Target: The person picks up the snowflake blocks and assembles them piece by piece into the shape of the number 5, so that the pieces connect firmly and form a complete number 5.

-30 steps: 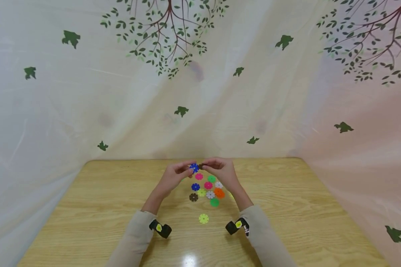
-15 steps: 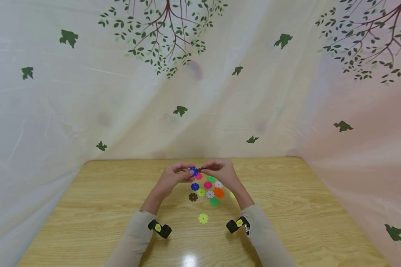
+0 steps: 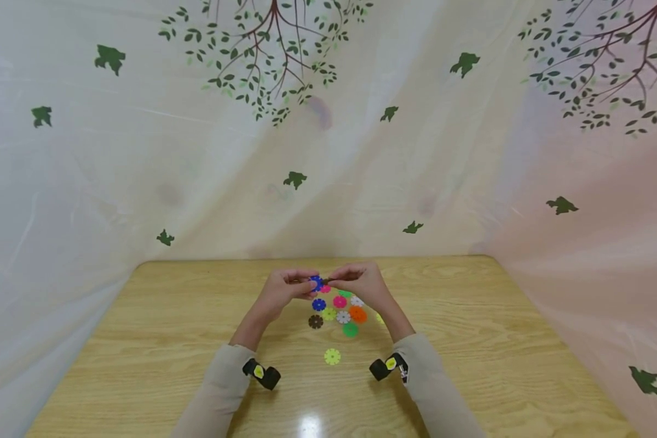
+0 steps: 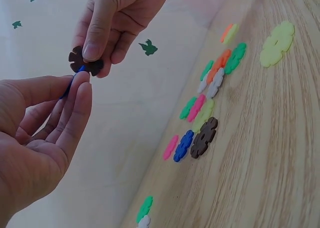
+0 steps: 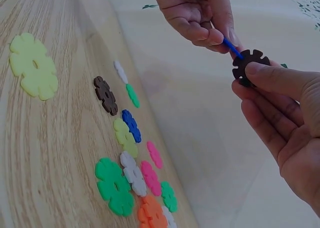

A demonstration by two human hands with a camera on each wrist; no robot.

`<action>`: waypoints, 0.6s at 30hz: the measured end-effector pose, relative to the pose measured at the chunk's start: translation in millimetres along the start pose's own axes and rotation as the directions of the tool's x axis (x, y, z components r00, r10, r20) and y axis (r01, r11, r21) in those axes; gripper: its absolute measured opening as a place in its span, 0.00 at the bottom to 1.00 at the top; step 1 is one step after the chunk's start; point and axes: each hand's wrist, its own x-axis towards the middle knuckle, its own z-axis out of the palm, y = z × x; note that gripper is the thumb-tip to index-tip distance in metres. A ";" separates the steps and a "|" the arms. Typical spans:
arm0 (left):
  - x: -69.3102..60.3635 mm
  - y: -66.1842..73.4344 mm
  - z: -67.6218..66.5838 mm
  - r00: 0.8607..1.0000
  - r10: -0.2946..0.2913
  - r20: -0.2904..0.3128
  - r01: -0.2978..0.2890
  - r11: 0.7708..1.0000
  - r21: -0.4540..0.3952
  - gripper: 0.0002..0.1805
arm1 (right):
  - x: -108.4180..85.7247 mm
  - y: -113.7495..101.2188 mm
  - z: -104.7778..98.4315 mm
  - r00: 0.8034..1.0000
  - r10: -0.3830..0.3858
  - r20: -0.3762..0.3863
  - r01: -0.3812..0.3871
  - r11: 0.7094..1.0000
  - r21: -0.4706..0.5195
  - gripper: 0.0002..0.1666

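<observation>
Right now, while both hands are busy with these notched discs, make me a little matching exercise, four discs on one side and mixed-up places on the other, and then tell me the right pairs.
Discs
1. held blue disc
2. lone yellow disc
3. held brown disc
4. loose brown disc

Places
A. pinched by the right hand
B. on the table, next to a loose blue disc
C. pinched by the left hand
D. on the table, lowest in the head view

Right pairs: 1-C, 2-D, 3-A, 4-B

White glare (image 3: pixel 309 426) lies on the wood-grain tabletop (image 3: pixel 142 353) toward its near edge. Both wrist views look dimmer.
</observation>
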 end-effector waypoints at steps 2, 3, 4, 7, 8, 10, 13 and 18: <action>-0.4 0.7 0.6 1.000 -0.007 -0.010 0.007 1.000 0.002 0.16 | -0.3 -0.3 0.1 1.000 -0.005 0.001 0.005 1.000 0.007 0.09; -0.7 1.2 0.9 1.000 -0.009 -0.013 0.009 1.000 0.003 0.16 | -0.4 -0.4 0.1 1.000 -0.009 0.001 0.009 1.000 0.010 0.09; -1.2 1.9 1.1 1.000 -0.011 -0.016 0.011 1.000 0.003 0.16 | -0.4 -0.7 0.3 1.000 -0.013 0.002 0.013 1.000 0.017 0.09; -2.3 3.5 1.2 1.000 -0.011 -0.020 0.011 1.000 0.000 0.15 | -0.4 -1.2 0.7 1.000 -0.026 0.008 0.025 0.999 0.033 0.09; -2.6 4.0 1.2 1.000 -0.013 -0.020 0.013 1.000 -0.003 0.15 | -0.5 -1.5 0.7 1.000 -0.029 0.009 0.028 0.999 0.039 0.08; -2.9 5.1 0.7 1.000 -0.010 -0.017 0.010 1.000 -0.008 0.15 | -0.6 -2.3 0.8 0.999 -0.035 0.010 0.035 0.998 0.045 0.08; -2.8 6.9 0.3 1.000 -0.005 -0.006 0.005 1.000 -0.029 0.15 | -1.2 -3.2 0.6 0.999 -0.043 0.004 0.043 0.998 0.045 0.08; -3.9 11.2 0.0 1.000 0.002 0.019 -0.001 0.999 -0.049 0.16 | -1.3 -4.0 0.1 0.999 -0.041 -0.003 0.041 0.997 0.065 0.09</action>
